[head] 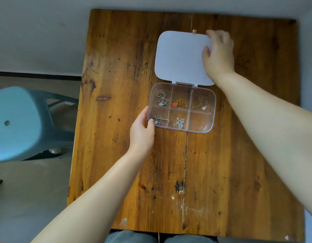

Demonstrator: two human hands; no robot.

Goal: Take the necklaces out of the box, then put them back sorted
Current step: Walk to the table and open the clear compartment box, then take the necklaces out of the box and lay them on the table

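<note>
So there's this big worn wooden table point(130, 155), scratched up with a crack running down the middle, and a teal plastic stool point(20, 123) sitting off at its 9 o'clock on the floor. The person's knees in jeans point(134, 238) just peek out at the 6 o'clock edge.

Both bare arms reach in over the table. The right hand point(220, 53) is up toward 1 o'clock, fingers wrapped over the far right corner of the white lid point(179, 57), gripping it while it's flipped fully open and lying back flat. The left hand point(143, 130) is pinching the near left corner of the clear box point(210, 118), thumb on the rim, holding it steady.

The box sits a bit past the table's center, toward 12 o'clock, hinged to the lid along its far side. It has six compartments, two rows of three. Far row: a silver necklace point(162, 99) at left, a gold necklace with a red pendant point(179, 103) in the middle, a pale one with a little white charm point(201, 103) at right. Near row: another silver chain point(158, 120) at left, right by the thumb, a small silver tangle point(180, 122) in the middle, and nothing in the right compartment.

Tiny gold thing point(194, 30) pokes out just beyond the lid's far edge, can't tell what it is.
</note>
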